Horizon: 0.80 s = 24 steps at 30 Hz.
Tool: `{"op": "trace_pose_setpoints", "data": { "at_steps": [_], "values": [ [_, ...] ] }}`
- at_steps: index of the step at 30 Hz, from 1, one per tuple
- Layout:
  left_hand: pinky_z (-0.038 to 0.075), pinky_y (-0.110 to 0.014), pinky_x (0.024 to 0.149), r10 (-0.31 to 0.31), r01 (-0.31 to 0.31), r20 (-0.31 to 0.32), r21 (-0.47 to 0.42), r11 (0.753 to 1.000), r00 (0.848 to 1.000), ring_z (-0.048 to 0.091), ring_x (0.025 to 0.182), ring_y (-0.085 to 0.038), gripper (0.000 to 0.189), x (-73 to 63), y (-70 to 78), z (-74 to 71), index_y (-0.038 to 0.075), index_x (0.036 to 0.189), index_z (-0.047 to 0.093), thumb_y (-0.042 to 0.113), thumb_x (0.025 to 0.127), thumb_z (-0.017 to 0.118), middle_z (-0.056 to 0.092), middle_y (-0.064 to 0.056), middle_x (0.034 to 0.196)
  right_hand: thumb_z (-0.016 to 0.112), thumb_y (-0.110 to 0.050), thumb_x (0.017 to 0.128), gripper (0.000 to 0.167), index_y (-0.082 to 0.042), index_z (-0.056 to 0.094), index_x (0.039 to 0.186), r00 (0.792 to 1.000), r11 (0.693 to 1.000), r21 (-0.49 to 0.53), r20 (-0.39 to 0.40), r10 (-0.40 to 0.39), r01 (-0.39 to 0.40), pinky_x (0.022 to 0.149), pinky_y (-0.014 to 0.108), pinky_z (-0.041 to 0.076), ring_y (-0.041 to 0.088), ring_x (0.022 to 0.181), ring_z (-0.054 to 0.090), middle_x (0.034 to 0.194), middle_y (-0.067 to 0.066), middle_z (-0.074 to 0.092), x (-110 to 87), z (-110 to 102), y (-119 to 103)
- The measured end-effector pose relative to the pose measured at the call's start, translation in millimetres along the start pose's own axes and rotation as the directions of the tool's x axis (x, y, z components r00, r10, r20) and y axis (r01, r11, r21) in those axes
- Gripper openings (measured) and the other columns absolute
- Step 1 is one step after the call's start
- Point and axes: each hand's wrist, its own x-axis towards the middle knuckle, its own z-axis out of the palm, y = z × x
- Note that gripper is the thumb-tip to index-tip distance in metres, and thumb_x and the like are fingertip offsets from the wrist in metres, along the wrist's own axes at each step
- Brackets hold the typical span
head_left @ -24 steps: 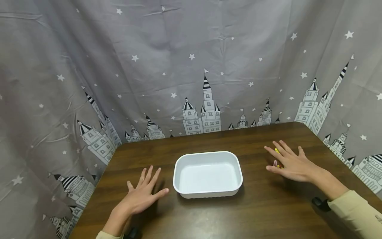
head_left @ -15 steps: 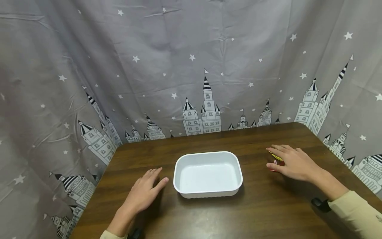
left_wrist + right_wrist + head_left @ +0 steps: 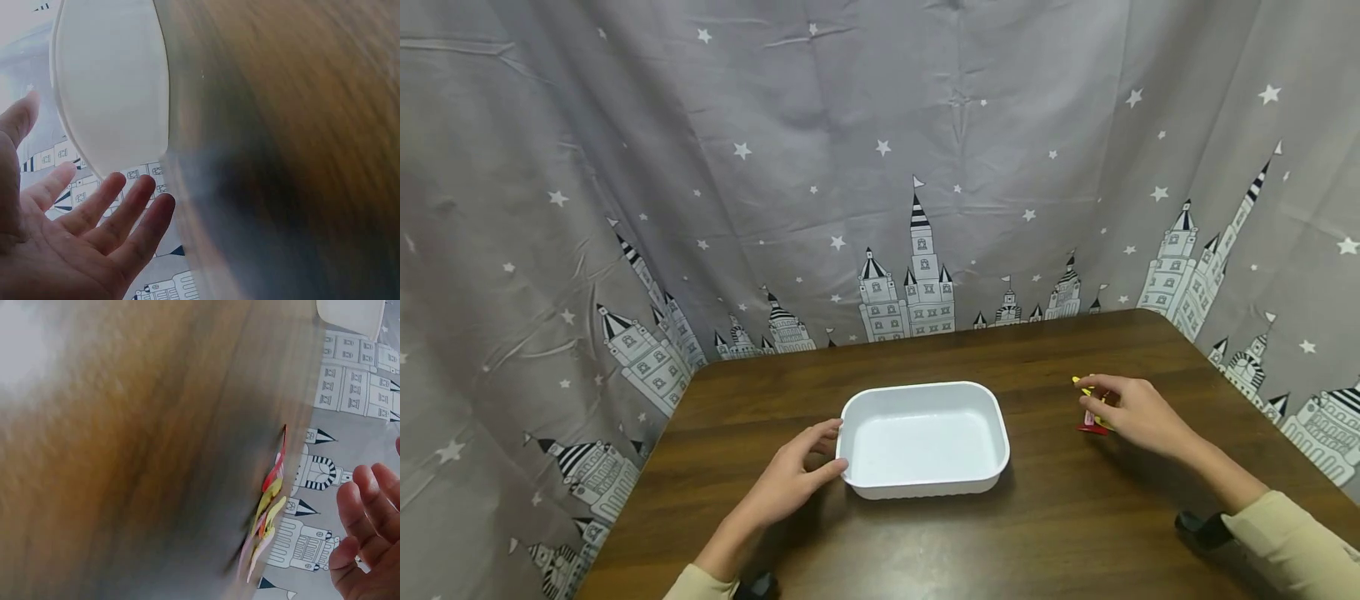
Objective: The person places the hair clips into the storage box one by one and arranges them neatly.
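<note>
A white rectangular tray [image 3: 922,446] stands in the middle of the brown wooden table. My left hand [image 3: 790,477] is at its left side, thumb and fingertips close to the rim; I cannot tell whether they touch it. In the left wrist view the fingers of this hand [image 3: 94,244] are loosely spread beside the tray wall [image 3: 115,81]. At the right, my right hand [image 3: 1142,417] hovers with bent fingers over a small heap of hair clips [image 3: 1092,423]. The right wrist view shows these red, yellow and pink clips [image 3: 267,500] lying on the table, apart from the fingers.
Behind the table [image 3: 940,542] hangs a grey curtain [image 3: 820,167] printed with castles and stars. Dark bands [image 3: 1202,530] are worn at both wrists. The tray holds nothing that I can see.
My left hand has moved right, up to the tray, its spread fingers drawing together. My right hand's spread fingers have bent down over the clips. The tray stays put.
</note>
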Motion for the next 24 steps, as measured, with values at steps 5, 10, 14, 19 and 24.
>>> {"op": "trace_pose_setpoints", "data": {
  "at_steps": [5,10,14,19,24],
  "values": [
    [0.056,-0.035,0.086,0.022,-0.021,0.052,-0.025,0.999,0.998,0.068,0.105,-0.025,0.06,0.9,-4.9,3.2,0.012,0.146,0.05,0.029,0.094,0.073,0.062,-0.012,0.127,0.068,-0.019,0.096,0.024,-0.009,0.071,0.118,1.0,1.0,0.015,-0.013,0.027,-0.027,0.06,0.026,0.042,0.012,0.072,0.057,0.087,0.0,0.071,-2.0,1.4,-0.9],
    [0.056,-0.039,0.089,0.06,-0.058,0.058,-0.037,0.998,0.997,0.068,0.107,-0.029,0.057,1.9,-4.8,4.4,0.007,0.144,0.052,0.025,0.094,0.073,0.064,-0.014,0.123,0.066,-0.02,0.097,0.025,-0.007,0.07,0.119,0.998,0.996,0.069,-0.028,0.059,-0.057,0.059,0.026,0.043,0.01,0.07,0.057,0.084,0.005,0.07,-3.3,1.5,2.4],
    [0.056,-0.043,0.089,0.076,-0.074,0.055,-0.041,0.996,0.996,0.068,0.106,-0.032,0.06,2.5,-1.3,4.4,0.004,0.143,0.052,0.023,0.091,0.076,0.065,-0.015,0.121,0.063,-0.021,0.1,0.028,-0.005,0.067,0.122,0.995,0.985,0.145,-0.022,0.095,-0.09,0.061,0.025,0.045,0.016,0.072,0.061,0.084,0.009,0.069,-4.3,1.0,7.2],
    [0.056,-0.044,0.087,0.088,-0.088,0.043,-0.002,0.996,0.995,0.068,0.103,-0.031,0.064,2.2,0.4,5.0,0.002,0.142,0.053,0.024,0.088,0.08,0.067,-0.014,0.117,0.058,-0.024,0.103,0.036,0.0,0.062,0.13,0.983,0.954,0.237,0.032,0.181,-0.183,0.063,0.027,0.052,0.017,0.077,0.068,0.096,0.017,0.071,-5.3,-1.7,14.0],
    [0.056,-0.043,0.086,0.073,-0.074,0.029,0.04,0.996,0.997,0.068,0.102,-0.027,0.066,2.4,0.6,6.5,0.003,0.141,0.055,0.031,0.087,0.08,0.068,-0.011,0.116,0.056,-0.03,0.104,0.044,0.002,0.058,0.135,0.954,0.893,0.338,0.066,0.291,-0.296,0.062,0.031,0.055,0.018,0.076,0.068,0.099,0.018,0.07,-5.5,-6.1,20.4]
  ]
}}
